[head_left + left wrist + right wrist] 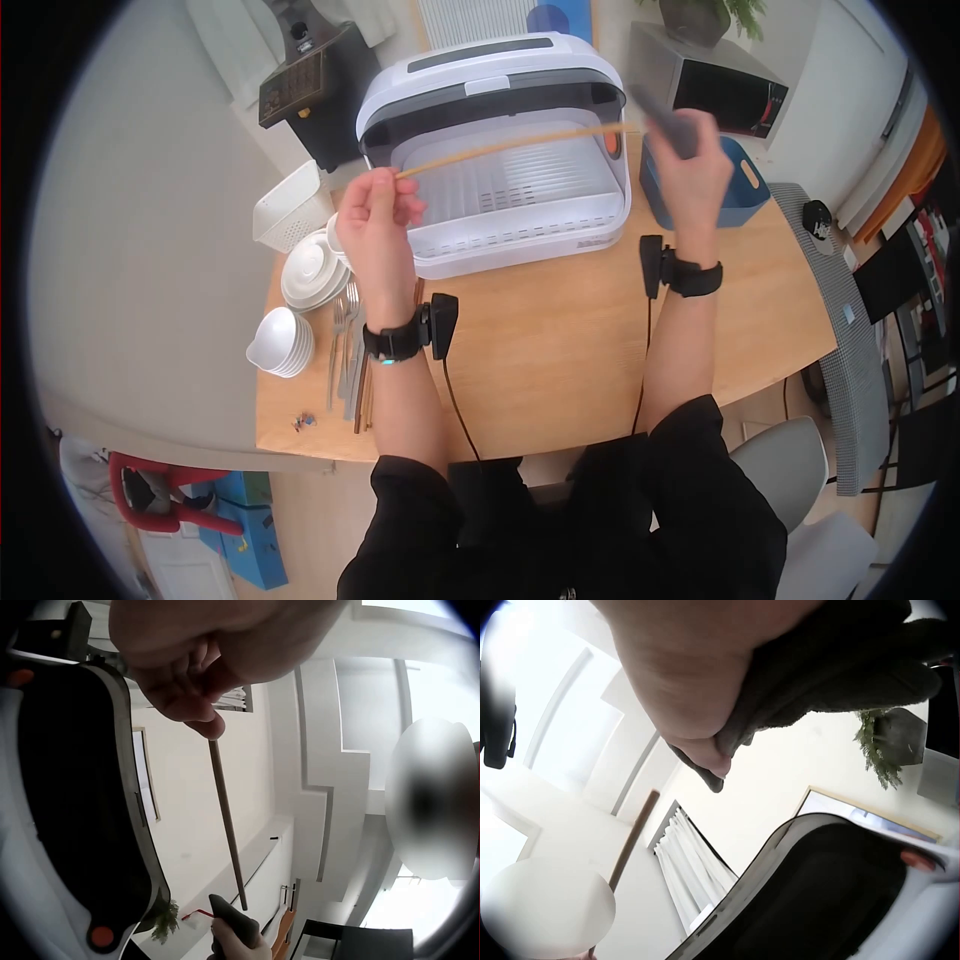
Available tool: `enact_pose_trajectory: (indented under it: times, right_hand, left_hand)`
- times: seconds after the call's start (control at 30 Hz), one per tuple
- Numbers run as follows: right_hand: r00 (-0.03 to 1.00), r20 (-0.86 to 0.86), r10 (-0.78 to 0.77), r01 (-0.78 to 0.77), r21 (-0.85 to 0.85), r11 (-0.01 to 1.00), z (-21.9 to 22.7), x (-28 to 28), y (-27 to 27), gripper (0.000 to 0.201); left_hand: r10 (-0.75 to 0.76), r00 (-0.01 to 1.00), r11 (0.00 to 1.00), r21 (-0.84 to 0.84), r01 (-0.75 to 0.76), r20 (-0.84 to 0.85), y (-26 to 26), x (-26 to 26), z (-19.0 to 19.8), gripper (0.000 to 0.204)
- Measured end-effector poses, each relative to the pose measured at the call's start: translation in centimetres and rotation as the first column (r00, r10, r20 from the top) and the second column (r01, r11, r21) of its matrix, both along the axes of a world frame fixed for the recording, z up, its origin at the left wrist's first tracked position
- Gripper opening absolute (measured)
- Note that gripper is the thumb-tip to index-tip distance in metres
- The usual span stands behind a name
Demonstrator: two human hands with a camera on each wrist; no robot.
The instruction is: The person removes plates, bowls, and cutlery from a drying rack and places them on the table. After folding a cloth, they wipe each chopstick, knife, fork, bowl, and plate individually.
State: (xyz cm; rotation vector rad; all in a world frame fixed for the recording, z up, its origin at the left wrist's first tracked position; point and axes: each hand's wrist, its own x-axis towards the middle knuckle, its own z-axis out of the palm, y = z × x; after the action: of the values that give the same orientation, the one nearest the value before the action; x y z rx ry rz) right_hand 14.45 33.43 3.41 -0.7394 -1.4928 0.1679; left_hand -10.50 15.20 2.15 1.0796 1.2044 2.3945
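My left hand (378, 220) pinches one end of a long, thin wooden chopstick (510, 145). The stick slants up to the right, across the front of a white dish-drying box (520, 262) with a dark see-through lid. In my right hand (698, 185) is a dark grey cloth (674, 128), blurred in the head view, close to the chopstick's far end. The right wrist view shows the cloth (832, 679) bunched in that hand, hanging past the fingertips. Seen from the left wrist, the chopstick (229, 825) points towards the cloth (234, 924), its tip apart from it.
On the left of the wooden table (560, 350) are stacked white bowls (280, 342), white plates (312, 270), forks and knives (342, 350) and a white basket (290, 207). A blue bin (742, 212) stands at the right, before a microwave (690, 85).
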Motion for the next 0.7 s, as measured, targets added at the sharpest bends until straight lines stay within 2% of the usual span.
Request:
enact_pose_trajectory:
  times: [0.07,0.1,0.13,0.17,0.2,0.23,0.27,0.3,0.33,0.37,0.4,0.43,0.5,0.53,0.6,0.63,0.67,0.7]
  right_hand:
    - [0.942,-0.334,-0.010,-0.076,-0.242,0.967,1.3,2.4,-0.1,0.027]
    - [0.943,-0.332,-0.012,-0.073,-0.244,0.967,1.8,2.9,-0.1,0.027]
    - [0.834,-0.543,0.103,-0.250,-0.204,0.947,2.1,3.4,-0.1,0.026]
    - [0.664,-0.721,0.200,-0.407,-0.124,0.905,2.4,3.8,-0.1,0.025]
    - [0.665,-0.721,0.194,-0.402,-0.127,0.907,2.4,3.9,-0.2,0.025]
    - [0.549,-0.767,0.334,-0.610,-0.094,0.787,2.5,3.7,-0.5,0.023]
    - [0.399,-0.803,0.443,-0.782,-0.045,0.622,2.5,3.4,-0.7,0.022]
    - [0.314,-0.818,0.481,-0.855,-0.023,0.519,2.4,2.9,-0.8,0.019]
    - [0.315,-0.819,0.480,-0.853,-0.023,0.521,2.1,2.4,-0.9,0.019]
    - [0.216,-0.843,0.493,-0.916,0.000,0.401,1.8,1.9,-0.9,0.018]
    - [0.115,-0.861,0.495,-0.961,0.030,0.275,1.7,1.4,-0.9,0.018]
    - [0.116,-0.859,0.498,-0.960,0.031,0.278,1.6,0.8,-1.1,0.018]
    - [-0.160,-0.876,0.455,-0.987,0.128,-0.101,1.2,-0.4,-1.7,0.020]
    - [-0.237,-0.857,0.457,-0.963,0.143,-0.231,0.6,-1.1,-1.5,0.026]
    - [-0.334,-0.858,0.391,-0.901,0.169,-0.400,0.1,-2.7,-2.8,0.030]
    - [-0.339,-0.858,0.386,-0.898,0.173,-0.404,-0.3,-3.5,-3.2,0.030]
    - [-0.359,-0.852,0.380,-0.871,0.159,-0.465,-0.7,-4.3,-3.6,0.031]
    - [-0.381,-0.846,0.374,-0.838,0.145,-0.526,-0.9,-5.0,-4.0,0.032]
  left_hand:
    - [-0.021,0.996,0.987,-0.158,0.034,0.084,1.6,-0.5,-1.7,0.017]
    - [-0.023,0.996,0.987,-0.159,0.036,0.086,2.2,-0.4,-2.4,0.017]
    - [-0.050,0.998,0.958,-0.280,0.060,0.042,2.8,0.0,-3.0,0.017]
    - [-0.085,0.996,0.915,-0.397,0.078,-0.001,3.3,0.2,-3.5,0.017]
    - [-0.090,0.996,0.913,-0.399,0.083,0.000,3.7,0.2,-4.2,0.017]
    - [-0.150,0.988,0.864,-0.493,0.107,-0.049,4.0,0.1,-4.9,0.017]
    - [-0.212,0.973,0.805,-0.581,0.121,-0.092,4.4,-0.1,-5.6,0.017]
    - [-0.201,0.958,0.747,-0.665,0.017,-0.202,4.6,-0.4,-6.2,0.018]
    - [-0.204,0.958,0.746,-0.666,0.018,-0.203,4.7,-0.2,-6.4,0.018]
    - [-0.184,0.888,0.689,-0.699,-0.189,-0.421,4.7,0.1,-6.6,0.020]
    - [-0.182,0.766,0.624,-0.674,-0.395,-0.617,4.8,0.3,-6.8,0.022]
    - [-0.182,0.765,0.628,-0.672,-0.393,-0.618,4.8,0.3,-7.2,0.022]
    - [-0.193,0.576,0.565,-0.570,-0.597,-0.795,4.7,0.4,-8.0,0.025]
    - [-0.195,0.575,0.567,-0.570,-0.595,-0.795,4.8,0.7,-7.7,0.025]
    - [-0.178,0.645,0.559,-0.616,-0.555,-0.743,4.6,1.8,-6.5,0.025]
    - [-0.176,0.644,0.554,-0.616,-0.560,-0.744,4.5,2.3,-5.8,0.025]
    - [-0.211,0.810,0.711,-0.655,-0.257,-0.547,4.4,2.8,-5.0,0.027]
    - [-0.293,0.901,0.815,-0.577,0.060,-0.320,4.2,3.4,-4.1,0.030]
